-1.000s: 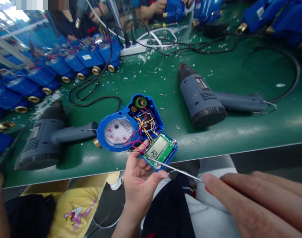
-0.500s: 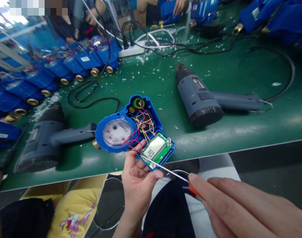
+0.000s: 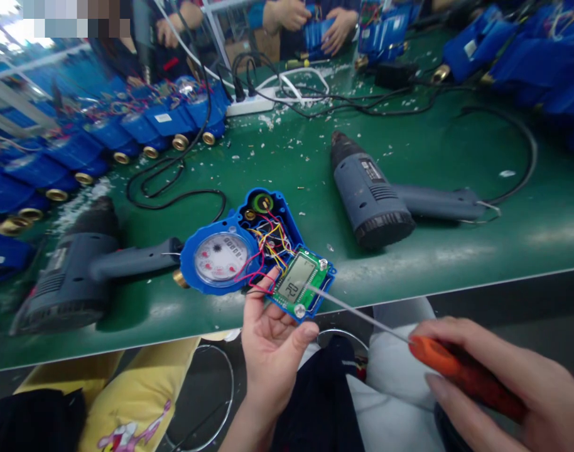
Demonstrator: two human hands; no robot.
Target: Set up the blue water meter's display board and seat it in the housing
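Observation:
My left hand (image 3: 272,351) holds a small blue-framed display board (image 3: 299,282) from below, its green circuit board and screen facing up. Coloured wires (image 3: 270,242) link that board to a blue water meter (image 3: 221,256), whose open compartment faces up on the table. In my right hand (image 3: 498,376) is an orange-handled screwdriver (image 3: 456,364); its thin shaft points left and the tip is over the board, at the screen's right edge. Whether the tip touches the board I cannot tell.
Grey heat guns lie left (image 3: 75,270) and right (image 3: 372,194) on the green table (image 3: 277,150). Behind are a white power strip (image 3: 252,103), cables and several blue meters (image 3: 112,135). Across the table, another person's hands (image 3: 336,31) hold a blue meter.
My right hand has moved right and shows more of the orange handle. The screwdriver tip has shifted from the board's left edge to beside the screen. The board has turned slightly.

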